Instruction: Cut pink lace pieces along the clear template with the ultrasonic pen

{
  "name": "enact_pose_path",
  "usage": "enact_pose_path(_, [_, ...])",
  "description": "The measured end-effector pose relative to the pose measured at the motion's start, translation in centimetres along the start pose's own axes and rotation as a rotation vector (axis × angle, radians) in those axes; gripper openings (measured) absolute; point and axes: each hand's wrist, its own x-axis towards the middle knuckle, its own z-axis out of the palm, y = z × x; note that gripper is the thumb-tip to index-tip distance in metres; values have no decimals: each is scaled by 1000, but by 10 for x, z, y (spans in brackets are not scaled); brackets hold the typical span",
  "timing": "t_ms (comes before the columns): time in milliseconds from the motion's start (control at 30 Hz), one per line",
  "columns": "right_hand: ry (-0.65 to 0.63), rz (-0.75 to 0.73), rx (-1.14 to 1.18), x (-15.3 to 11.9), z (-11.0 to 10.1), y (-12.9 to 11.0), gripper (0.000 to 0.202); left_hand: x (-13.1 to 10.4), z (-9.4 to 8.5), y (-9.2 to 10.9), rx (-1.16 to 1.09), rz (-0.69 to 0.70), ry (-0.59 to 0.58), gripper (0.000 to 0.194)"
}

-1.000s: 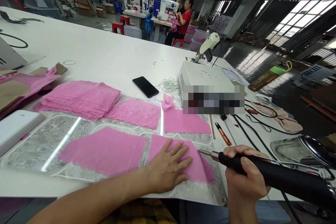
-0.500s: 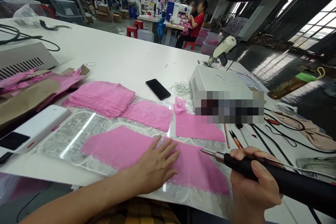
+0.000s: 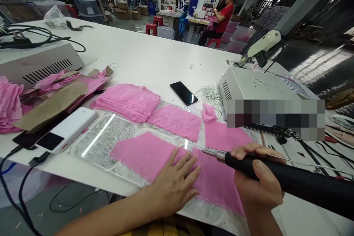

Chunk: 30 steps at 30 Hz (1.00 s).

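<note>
My left hand [image 3: 175,188] lies flat with its fingers spread on a large pink fabric piece [image 3: 143,151], pressing it onto a clear template plate [image 3: 95,142]. My right hand [image 3: 258,182] is wrapped around a thick black-handled cutter [image 3: 301,188] with a pointed metal tip. That tip sits over the pink fabric just right of my left fingers; whether it touches is hard to tell. Behind lie a smaller lacy pink piece [image 3: 177,122], another plain pink piece [image 3: 225,136] and a stack of pink lace pieces [image 3: 125,101].
A black phone [image 3: 184,93] and tangled white cord [image 3: 211,96] lie behind the fabric. A grey box [image 3: 256,84] stands right, partly blurred out. At left are a white power bank [image 3: 68,129], cables and pink scraps with brown paper. A person in red [image 3: 225,16] sits sewing beyond.
The view has turned left, so the table's things appear further right. Relative to the fabric, the cutter's tip has moved left, closer to my left hand. My left hand has shifted slightly left over the fabric.
</note>
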Motion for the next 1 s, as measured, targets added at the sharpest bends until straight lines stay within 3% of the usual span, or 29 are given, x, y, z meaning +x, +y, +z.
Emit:
enact_pose_path(367, [-52, 16, -13, -2, 12, 10, 16, -10, 1, -6, -73, -34, 147, 39])
enact_pose_path(567, [-48, 18, -6, -3, 16, 13, 17, -15, -3, -6, -111, 58, 121, 33])
enact_pose_path(1000, [-22, 15, 24, -2, 11, 14, 18, -9, 1, 0, -103, 15, 178, 31])
